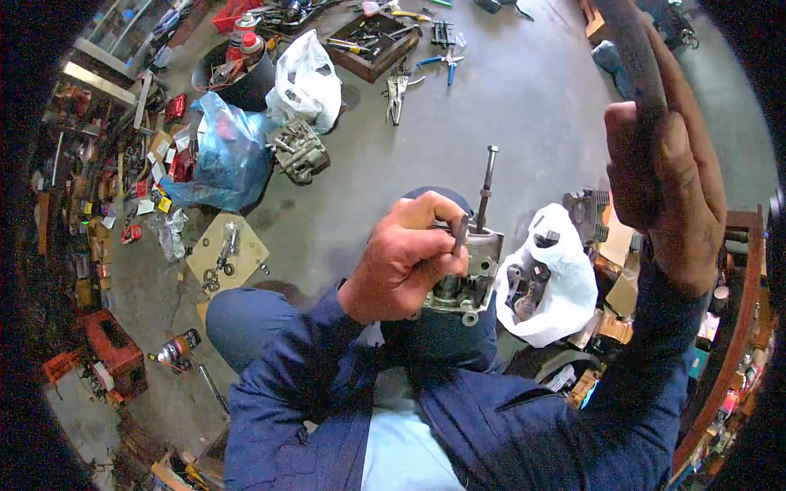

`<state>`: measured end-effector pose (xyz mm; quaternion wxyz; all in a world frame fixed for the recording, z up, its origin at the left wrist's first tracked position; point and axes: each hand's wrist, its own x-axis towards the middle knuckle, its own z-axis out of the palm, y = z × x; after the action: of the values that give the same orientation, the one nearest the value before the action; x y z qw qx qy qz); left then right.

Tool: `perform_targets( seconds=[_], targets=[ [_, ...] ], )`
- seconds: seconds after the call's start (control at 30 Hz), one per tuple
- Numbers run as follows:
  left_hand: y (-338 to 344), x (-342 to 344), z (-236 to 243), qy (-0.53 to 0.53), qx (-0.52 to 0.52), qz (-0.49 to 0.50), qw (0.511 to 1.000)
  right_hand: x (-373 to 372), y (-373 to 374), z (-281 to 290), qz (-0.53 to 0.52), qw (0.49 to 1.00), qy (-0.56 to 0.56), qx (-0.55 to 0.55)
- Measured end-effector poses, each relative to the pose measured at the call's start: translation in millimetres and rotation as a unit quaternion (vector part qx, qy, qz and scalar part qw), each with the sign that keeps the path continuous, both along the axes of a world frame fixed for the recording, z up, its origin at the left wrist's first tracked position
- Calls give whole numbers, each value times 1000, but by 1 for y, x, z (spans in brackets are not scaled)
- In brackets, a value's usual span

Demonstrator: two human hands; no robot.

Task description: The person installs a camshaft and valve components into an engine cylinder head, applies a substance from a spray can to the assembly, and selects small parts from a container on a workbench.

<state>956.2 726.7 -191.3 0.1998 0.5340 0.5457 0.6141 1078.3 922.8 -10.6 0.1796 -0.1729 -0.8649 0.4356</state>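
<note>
My left hand (401, 262) is closed in a pinch on a short grey metal rod (461, 235), held over a metal engine casting (487, 245) between my legs. The hand covers much of the casting. From the casting's far side rises a long bolt (490, 176), standing nearly upright. My right hand (679, 188) is raised at the upper right, well apart from the casting, with its fingers closed around a thick dark bar (637, 57). The bar's upper end runs out of the picture, so I cannot tell what tool it is.
Right of the casting sits a white plastic bag (573, 282) with metal parts inside. Locking pliers (396, 96), blue-handled pliers (450, 65) and a wooden tool tray (372, 45) lie ahead. At left are another casting (299, 151), a blue bag (221, 155) and cardboard (246, 270) with small parts.
</note>
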Motion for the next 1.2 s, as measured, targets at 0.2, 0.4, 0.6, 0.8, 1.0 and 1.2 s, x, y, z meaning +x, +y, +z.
perform_targets(
  seconds=[0.2, 0.4, 0.6, 0.8, 1.0, 1.2],
  targets=[
    [-1, 3, 8, -122, 83, 6, 989, 31, 7, -41, 19, 972, 13, -233],
    [-14, 21, 8, -254, 138, 124, 949, 62, 1, -140, -126, 958, 8, -257],
    [-41, 55, -37, -364, -117, 205, 901, 67, -42, -199, -18, 953, -17, -301],
    [-45, 70, -52, -349, -3, 235, 907, 74, -44, -207, 1, 952, 24, -306],
    [-43, 79, -59, -306, 124, 215, 919, 82, -55, -204, -16, 935, 40, -353],
    [-45, 81, -58, -297, 151, 205, 920, 93, -55, -216, 9, 926, 78, -368]
  ],
)
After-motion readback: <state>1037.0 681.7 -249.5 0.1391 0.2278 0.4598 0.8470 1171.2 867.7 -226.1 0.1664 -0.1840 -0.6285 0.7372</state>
